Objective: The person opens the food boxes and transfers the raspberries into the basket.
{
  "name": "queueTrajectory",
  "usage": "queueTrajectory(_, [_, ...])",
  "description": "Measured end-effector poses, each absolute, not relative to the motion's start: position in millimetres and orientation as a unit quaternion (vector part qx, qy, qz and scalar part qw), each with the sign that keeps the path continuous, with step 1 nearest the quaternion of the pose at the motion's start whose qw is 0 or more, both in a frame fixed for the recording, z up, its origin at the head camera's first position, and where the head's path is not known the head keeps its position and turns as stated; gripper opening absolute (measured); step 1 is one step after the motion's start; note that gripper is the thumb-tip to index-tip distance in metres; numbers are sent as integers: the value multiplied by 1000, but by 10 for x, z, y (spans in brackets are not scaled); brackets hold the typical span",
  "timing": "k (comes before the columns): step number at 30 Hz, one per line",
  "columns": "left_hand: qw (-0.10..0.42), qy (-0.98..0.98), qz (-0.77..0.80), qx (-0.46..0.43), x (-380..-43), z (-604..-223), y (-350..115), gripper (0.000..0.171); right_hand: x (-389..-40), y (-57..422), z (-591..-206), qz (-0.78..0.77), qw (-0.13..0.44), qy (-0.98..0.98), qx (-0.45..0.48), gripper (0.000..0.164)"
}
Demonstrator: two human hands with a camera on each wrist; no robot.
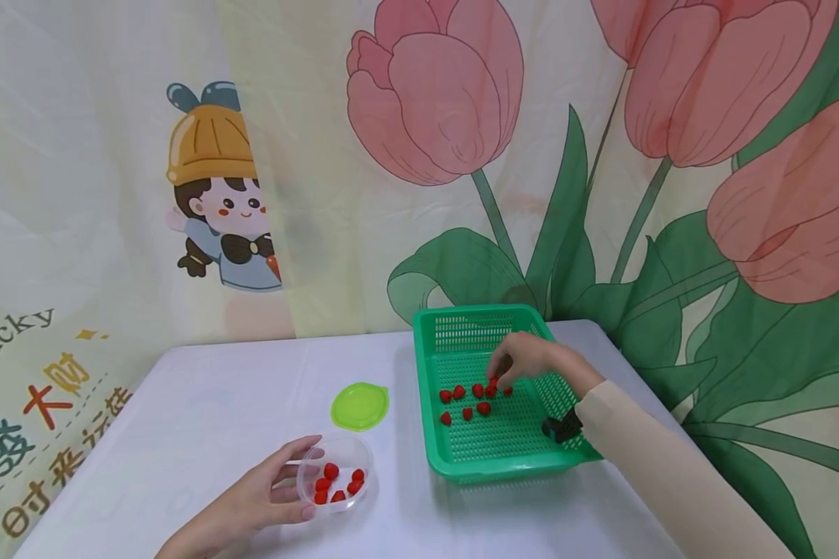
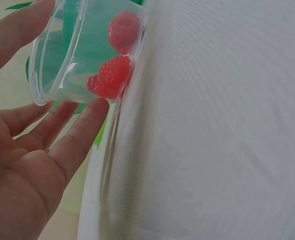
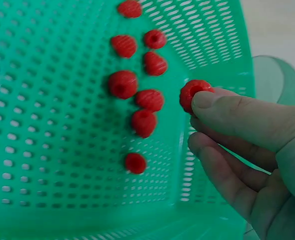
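Observation:
My left hand (image 1: 254, 491) holds a clear plastic tub (image 1: 350, 444) at its side, thumb on one side and fingers on the other. Several red raspberries (image 2: 113, 76) lie at the bottom of that tub, which stands on the table. Over the green basket (image 1: 433, 435), my right hand (image 1: 528, 357) pinches one raspberry (image 3: 189, 96) between thumb and fingertips. Below it, more raspberries (image 3: 122, 84) are scattered across the perforated basket floor.
A lime-green lid (image 1: 359, 407) lies flat on the white table (image 1: 237, 404) just beyond the tub. The basket stands to the right, its far end near the printed curtain (image 1: 335, 233). A black wrist device (image 1: 562, 427) shows beside the right sleeve.

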State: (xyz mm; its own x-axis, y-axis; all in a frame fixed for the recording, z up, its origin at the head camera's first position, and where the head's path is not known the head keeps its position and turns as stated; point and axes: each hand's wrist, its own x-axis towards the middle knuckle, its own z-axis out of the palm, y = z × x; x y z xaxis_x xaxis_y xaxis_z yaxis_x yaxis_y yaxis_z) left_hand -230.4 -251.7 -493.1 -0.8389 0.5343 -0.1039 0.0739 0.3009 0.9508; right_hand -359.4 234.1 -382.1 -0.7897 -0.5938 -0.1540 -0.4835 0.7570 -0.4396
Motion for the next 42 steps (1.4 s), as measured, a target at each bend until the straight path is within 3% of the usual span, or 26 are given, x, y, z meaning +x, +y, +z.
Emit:
queueTrajectory(23, [202,781,553,207,-2294,-4931,-2553,87,-3704,2337,-4251,-191,192,929,-251,16])
queueTrajectory(42, [205,778,556,208,-2309,-4931,-2536,87,-3679,2347,-4230,-168,201,934,-243,20])
